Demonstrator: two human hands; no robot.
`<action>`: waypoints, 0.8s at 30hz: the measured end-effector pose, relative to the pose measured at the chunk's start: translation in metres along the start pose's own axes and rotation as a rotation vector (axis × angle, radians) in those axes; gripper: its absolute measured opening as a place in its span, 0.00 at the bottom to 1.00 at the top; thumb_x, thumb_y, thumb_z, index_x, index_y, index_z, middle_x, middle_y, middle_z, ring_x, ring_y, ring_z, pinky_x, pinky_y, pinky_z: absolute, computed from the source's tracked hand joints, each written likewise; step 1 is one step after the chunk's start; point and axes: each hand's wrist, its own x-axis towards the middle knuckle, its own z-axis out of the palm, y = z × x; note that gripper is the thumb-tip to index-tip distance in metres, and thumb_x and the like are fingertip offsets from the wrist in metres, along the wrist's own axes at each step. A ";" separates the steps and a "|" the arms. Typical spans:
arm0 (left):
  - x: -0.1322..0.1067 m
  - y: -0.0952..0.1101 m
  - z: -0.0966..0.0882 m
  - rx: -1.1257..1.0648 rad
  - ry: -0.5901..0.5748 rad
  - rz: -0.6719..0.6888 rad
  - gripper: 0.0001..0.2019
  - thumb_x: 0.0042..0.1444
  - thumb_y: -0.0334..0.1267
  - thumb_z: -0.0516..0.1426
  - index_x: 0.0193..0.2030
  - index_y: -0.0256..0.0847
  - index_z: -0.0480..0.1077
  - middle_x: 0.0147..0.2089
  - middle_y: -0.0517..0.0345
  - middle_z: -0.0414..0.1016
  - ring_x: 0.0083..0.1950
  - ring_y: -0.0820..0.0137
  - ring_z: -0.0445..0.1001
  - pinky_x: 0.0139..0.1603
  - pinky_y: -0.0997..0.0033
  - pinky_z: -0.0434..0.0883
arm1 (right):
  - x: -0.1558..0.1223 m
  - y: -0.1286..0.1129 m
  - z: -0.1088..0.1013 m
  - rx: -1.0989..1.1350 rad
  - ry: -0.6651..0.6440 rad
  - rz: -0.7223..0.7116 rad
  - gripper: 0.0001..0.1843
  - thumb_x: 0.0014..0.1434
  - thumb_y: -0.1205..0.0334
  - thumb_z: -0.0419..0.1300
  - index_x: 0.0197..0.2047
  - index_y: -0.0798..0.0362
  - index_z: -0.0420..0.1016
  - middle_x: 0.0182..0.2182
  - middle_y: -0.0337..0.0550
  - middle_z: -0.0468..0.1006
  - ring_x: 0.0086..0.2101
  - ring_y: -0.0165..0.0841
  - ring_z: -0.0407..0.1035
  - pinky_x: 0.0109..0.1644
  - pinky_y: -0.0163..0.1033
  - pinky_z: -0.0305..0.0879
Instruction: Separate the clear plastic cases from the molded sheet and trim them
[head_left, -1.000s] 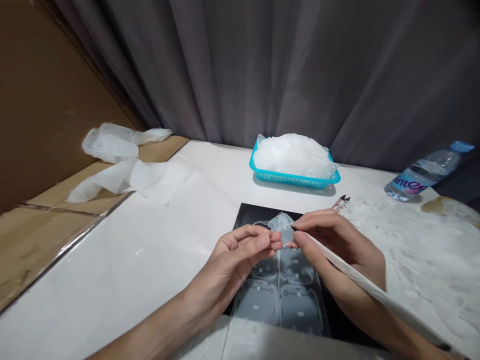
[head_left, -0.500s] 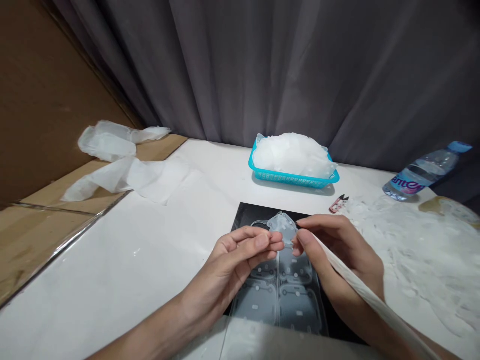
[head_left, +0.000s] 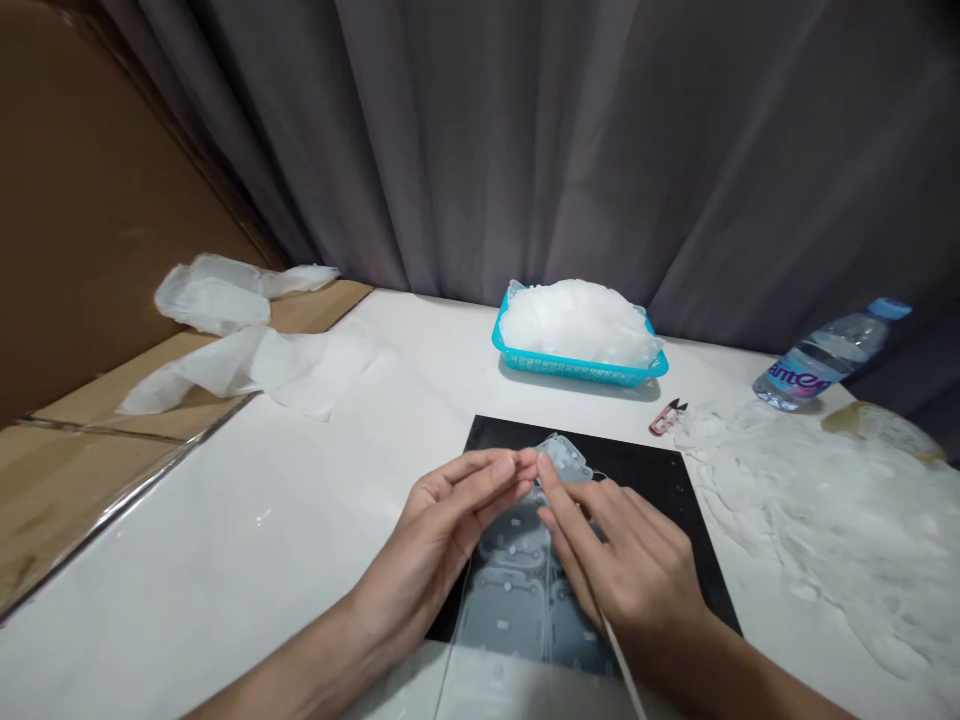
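A translucent, rubbery moulded sheet (head_left: 501, 622) with rounded-square panels and small holes lies over a black mat (head_left: 651, 480). Its far corner shows just beyond my fingertips. My left hand (head_left: 457, 520) is closed in a pinch at the sheet's upper part; the pinched edge itself is hidden by the fingers. My right hand (head_left: 622, 550) meets the left fingertips there, its fingers also closed on the sheet as far as I can see. From under the right palm a thin whitish strip (head_left: 624, 665) runs down toward the near edge.
Behind stands a turquoise basket (head_left: 577, 372) heaped with white translucent pieces. Pink nippers (head_left: 666, 418), a water bottle (head_left: 825, 355) and a pile of clear scraps (head_left: 840, 510) are at right. Whitish film sheets (head_left: 262, 365) lie at left, partly on cardboard (head_left: 97, 450).
My right hand has moved left and turned palm down, its fingertips now against the left ones. The whitish strip has swung from over the right wrist to below the hand.
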 end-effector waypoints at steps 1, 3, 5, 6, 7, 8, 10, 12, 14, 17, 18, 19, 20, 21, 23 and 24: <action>0.002 0.001 -0.001 0.003 0.031 0.014 0.06 0.60 0.38 0.69 0.40 0.38 0.83 0.48 0.53 0.87 0.55 0.67 0.82 0.61 0.74 0.74 | 0.000 -0.001 0.002 -0.014 -0.015 0.003 0.10 0.69 0.69 0.59 0.51 0.58 0.80 0.29 0.44 0.81 0.26 0.34 0.73 0.32 0.42 0.66; 0.007 0.003 -0.004 0.005 0.057 0.041 0.06 0.60 0.38 0.69 0.40 0.38 0.82 0.49 0.52 0.87 0.58 0.64 0.81 0.65 0.71 0.72 | -0.001 0.000 0.005 -0.021 -0.030 0.025 0.10 0.70 0.69 0.58 0.38 0.56 0.79 0.24 0.41 0.77 0.23 0.33 0.70 0.31 0.42 0.63; 0.010 0.005 -0.005 0.008 0.043 0.055 0.06 0.60 0.39 0.68 0.39 0.38 0.81 0.49 0.50 0.87 0.60 0.62 0.80 0.66 0.68 0.71 | 0.000 0.004 0.006 -0.041 -0.031 0.045 0.13 0.71 0.69 0.57 0.33 0.54 0.77 0.23 0.41 0.76 0.24 0.33 0.69 0.31 0.42 0.61; 0.010 0.006 -0.005 0.008 0.033 0.055 0.06 0.61 0.39 0.68 0.39 0.38 0.81 0.49 0.49 0.87 0.60 0.62 0.80 0.67 0.66 0.71 | 0.001 0.007 0.006 -0.057 -0.022 0.052 0.13 0.71 0.69 0.57 0.34 0.55 0.77 0.24 0.41 0.77 0.24 0.33 0.70 0.32 0.41 0.61; 0.010 0.006 -0.005 0.006 0.027 0.051 0.06 0.61 0.39 0.68 0.39 0.38 0.81 0.49 0.49 0.87 0.60 0.61 0.80 0.68 0.65 0.71 | 0.002 0.009 0.005 -0.067 -0.008 0.055 0.11 0.71 0.70 0.57 0.37 0.56 0.78 0.25 0.42 0.78 0.26 0.33 0.71 0.33 0.41 0.61; 0.009 0.006 -0.005 0.004 0.023 0.044 0.06 0.61 0.39 0.67 0.39 0.38 0.81 0.49 0.49 0.87 0.60 0.61 0.80 0.68 0.65 0.71 | 0.003 0.011 0.003 -0.073 0.009 0.055 0.09 0.71 0.70 0.57 0.42 0.57 0.79 0.27 0.43 0.79 0.27 0.34 0.72 0.34 0.41 0.61; 0.007 0.006 -0.004 -0.006 0.013 0.027 0.06 0.62 0.39 0.67 0.38 0.37 0.81 0.49 0.49 0.87 0.59 0.62 0.81 0.68 0.65 0.71 | 0.005 0.013 0.001 -0.061 0.025 0.037 0.13 0.72 0.71 0.56 0.56 0.61 0.76 0.29 0.43 0.80 0.28 0.33 0.73 0.34 0.41 0.61; 0.005 0.005 -0.003 -0.028 -0.005 0.015 0.06 0.62 0.38 0.67 0.37 0.38 0.82 0.48 0.50 0.87 0.58 0.63 0.82 0.67 0.66 0.72 | 0.005 0.012 0.001 -0.021 -0.015 0.023 0.21 0.73 0.70 0.55 0.67 0.62 0.67 0.31 0.42 0.81 0.27 0.32 0.72 0.35 0.40 0.62; 0.004 0.005 -0.003 -0.033 -0.022 0.013 0.06 0.62 0.38 0.67 0.36 0.38 0.82 0.47 0.51 0.88 0.58 0.63 0.81 0.67 0.67 0.72 | 0.002 0.010 0.004 0.027 -0.088 0.025 0.23 0.73 0.69 0.53 0.69 0.62 0.64 0.31 0.41 0.82 0.27 0.32 0.73 0.36 0.41 0.63; 0.005 0.005 -0.004 0.007 -0.020 0.037 0.06 0.62 0.38 0.66 0.37 0.38 0.82 0.47 0.50 0.88 0.60 0.63 0.80 0.67 0.70 0.71 | -0.005 0.012 0.010 0.002 -0.139 0.054 0.15 0.72 0.72 0.53 0.57 0.60 0.75 0.32 0.44 0.83 0.29 0.35 0.76 0.39 0.43 0.65; 0.006 0.005 -0.005 0.022 -0.013 0.049 0.06 0.63 0.38 0.66 0.38 0.37 0.82 0.48 0.50 0.87 0.60 0.64 0.80 0.67 0.70 0.70 | -0.006 0.014 0.011 -0.020 -0.143 0.065 0.13 0.71 0.72 0.53 0.52 0.59 0.77 0.32 0.45 0.83 0.30 0.36 0.76 0.39 0.43 0.64; 0.007 0.006 -0.006 0.036 -0.009 0.057 0.06 0.63 0.38 0.66 0.38 0.38 0.82 0.48 0.50 0.87 0.60 0.64 0.80 0.67 0.71 0.70 | -0.006 0.015 0.011 -0.041 -0.142 0.078 0.12 0.71 0.72 0.53 0.48 0.58 0.78 0.32 0.45 0.83 0.30 0.37 0.77 0.39 0.43 0.64; 0.007 0.006 -0.006 0.047 -0.008 0.060 0.06 0.63 0.38 0.66 0.38 0.38 0.82 0.48 0.50 0.87 0.60 0.64 0.80 0.67 0.71 0.70 | -0.006 0.017 0.010 -0.048 -0.134 0.091 0.11 0.71 0.72 0.54 0.46 0.57 0.79 0.32 0.46 0.83 0.30 0.38 0.77 0.38 0.43 0.64; 0.007 0.006 -0.007 0.056 -0.012 0.057 0.07 0.63 0.38 0.65 0.38 0.38 0.81 0.48 0.50 0.87 0.60 0.64 0.80 0.67 0.70 0.70 | -0.004 0.018 0.007 -0.028 -0.119 0.103 0.10 0.71 0.71 0.55 0.46 0.58 0.78 0.32 0.46 0.83 0.30 0.37 0.77 0.38 0.43 0.65; 0.007 0.006 -0.006 0.070 -0.029 0.038 0.07 0.64 0.39 0.65 0.39 0.38 0.81 0.49 0.50 0.87 0.60 0.63 0.79 0.67 0.68 0.70 | 0.002 0.018 0.001 0.111 -0.059 0.147 0.09 0.71 0.71 0.56 0.48 0.58 0.78 0.33 0.45 0.82 0.30 0.36 0.76 0.38 0.41 0.67; 0.006 0.006 -0.005 0.075 -0.038 0.027 0.07 0.64 0.39 0.65 0.39 0.38 0.81 0.50 0.50 0.86 0.60 0.63 0.79 0.67 0.68 0.71 | 0.006 0.018 -0.003 0.218 -0.021 0.190 0.08 0.70 0.71 0.57 0.48 0.57 0.78 0.33 0.44 0.82 0.31 0.34 0.76 0.39 0.40 0.68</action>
